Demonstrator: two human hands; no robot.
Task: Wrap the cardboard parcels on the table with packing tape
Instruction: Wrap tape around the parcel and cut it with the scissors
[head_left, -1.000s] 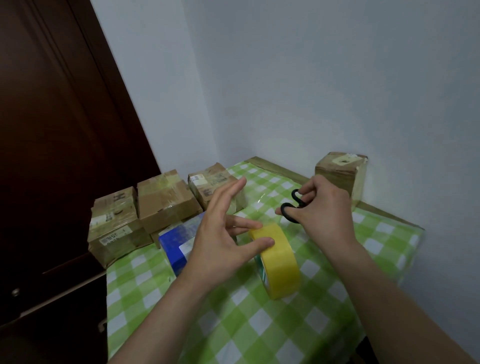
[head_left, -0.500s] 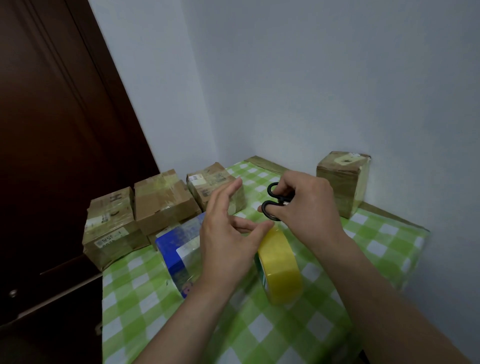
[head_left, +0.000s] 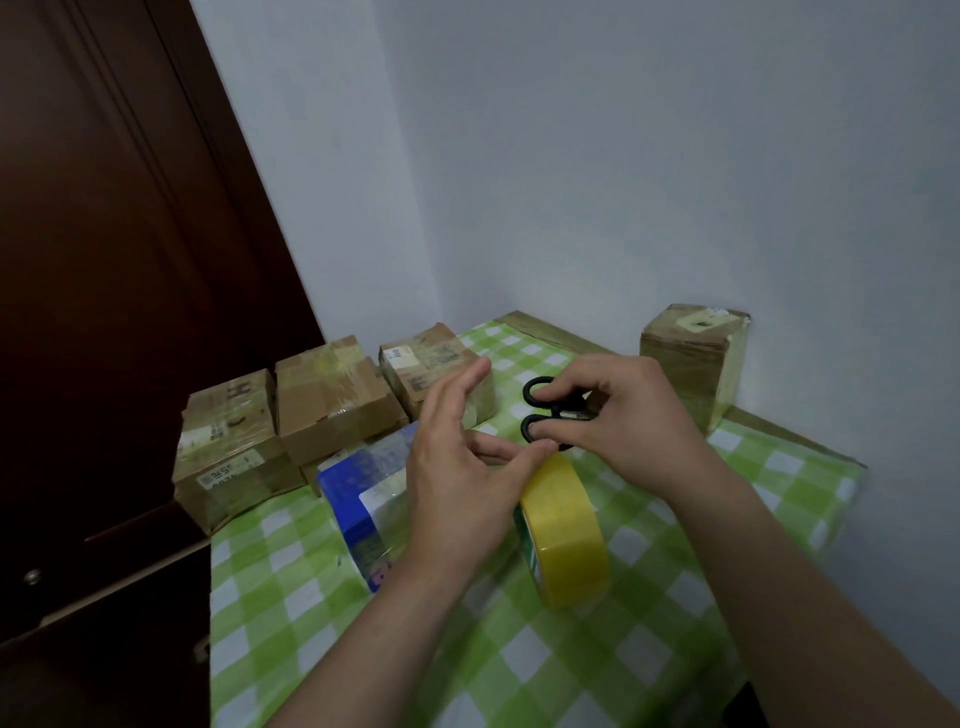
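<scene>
A yellow tape roll stands on edge on the green checked table. My left hand pinches the roll's top edge between thumb and one finger, with the other fingers stretched upward. To its left lies a blue box partly covered in glossy tape and partly hidden by that hand. My right hand grips black scissors just above the roll; the two handle loops show and the blades are hidden. Three brown cardboard parcels stand in a row at the table's left edge.
A taller taped parcel stands at the back right against the wall. A dark wooden door is close on the left. Walls close the table's far corner and right side.
My right hand has carried the scissors left and slightly forward, from near the back-right parcel to just above the roll. My left hand has drawn its fingers closer to the roll's top.
</scene>
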